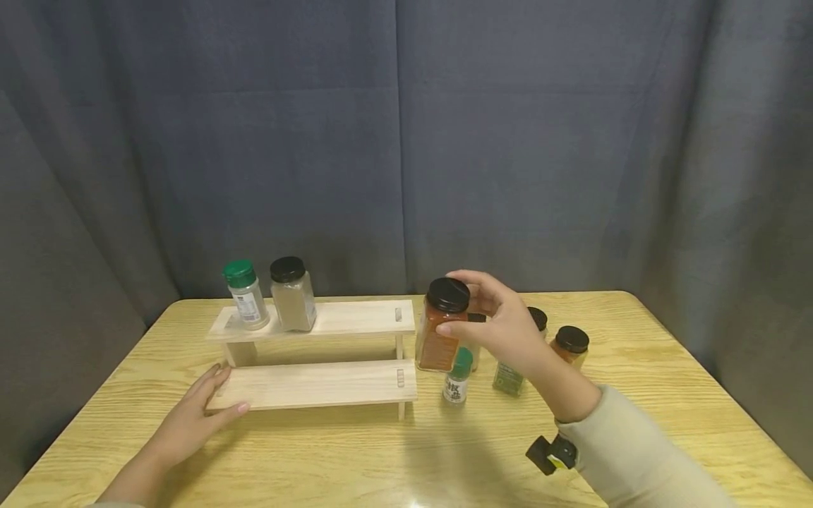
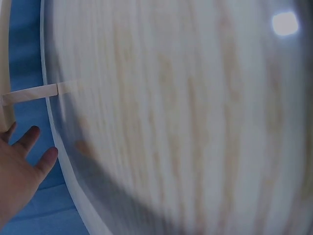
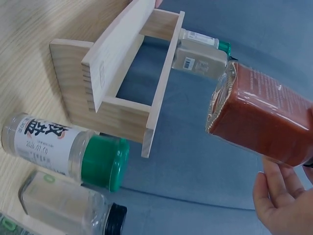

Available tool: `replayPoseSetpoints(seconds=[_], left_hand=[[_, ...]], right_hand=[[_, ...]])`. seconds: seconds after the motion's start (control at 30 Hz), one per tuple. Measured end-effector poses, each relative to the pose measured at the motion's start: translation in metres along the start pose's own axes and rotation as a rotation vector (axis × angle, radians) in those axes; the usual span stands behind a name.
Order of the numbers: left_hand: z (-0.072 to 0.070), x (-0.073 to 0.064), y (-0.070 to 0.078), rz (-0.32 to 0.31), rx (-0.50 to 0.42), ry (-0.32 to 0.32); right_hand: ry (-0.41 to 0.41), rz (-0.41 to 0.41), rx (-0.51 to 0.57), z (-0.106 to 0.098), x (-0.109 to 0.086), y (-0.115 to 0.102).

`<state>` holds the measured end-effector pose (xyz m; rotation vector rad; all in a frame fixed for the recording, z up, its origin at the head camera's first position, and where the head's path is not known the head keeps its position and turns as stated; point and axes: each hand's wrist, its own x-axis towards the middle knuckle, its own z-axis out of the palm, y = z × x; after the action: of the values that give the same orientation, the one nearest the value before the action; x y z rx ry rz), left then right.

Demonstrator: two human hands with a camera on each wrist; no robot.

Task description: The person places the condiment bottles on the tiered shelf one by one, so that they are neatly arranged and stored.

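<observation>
In the head view my right hand [image 1: 502, 321] pinches a square jar of red-orange powder with a black lid [image 1: 442, 331], lifted above the wood table. My left hand [image 1: 193, 416] rests at the left end of the lower board of a two-tier wooden rack [image 1: 317, 384]. Its thumb lies near the front edge. In the left wrist view its lower fingers [image 2: 29, 147] are spread loosely, and the rest of the hand is out of frame. On the top tier stand a green-capped shaker [image 1: 249, 303] and a black-capped jar of greyish powder [image 1: 293, 300].
Right of the rack stand a small green-capped shaker [image 1: 455, 384], a black-capped jar partly behind my right hand [image 3: 66, 203], a jar with green contents [image 1: 508, 379] and an orange one [image 1: 571, 346]. Grey curtains [image 1: 286, 141] hang behind and beside the table [image 1: 305, 466].
</observation>
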<state>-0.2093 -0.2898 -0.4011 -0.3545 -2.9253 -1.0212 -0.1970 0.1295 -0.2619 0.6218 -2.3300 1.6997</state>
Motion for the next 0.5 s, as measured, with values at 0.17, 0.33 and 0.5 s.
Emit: replayPoseSetpoints(seconds=[0.17, 0.33, 0.5], left_hand=[[0.000, 0.000, 0.002, 0.004, -0.009, 0.003], [-0.001, 0.000, 0.002, 0.010, -0.020, 0.001], [0.000, 0.000, 0.000, -0.005, -0.005, 0.006]], right_hand=[[-0.020, 0.004, -0.002, 0.008, 0.008, 0.000], [-0.042, -0.001, 0.014, 0.018, 0.015, 0.000], [-0.057, 0.002, -0.022, 0.028, 0.022, -0.001]])
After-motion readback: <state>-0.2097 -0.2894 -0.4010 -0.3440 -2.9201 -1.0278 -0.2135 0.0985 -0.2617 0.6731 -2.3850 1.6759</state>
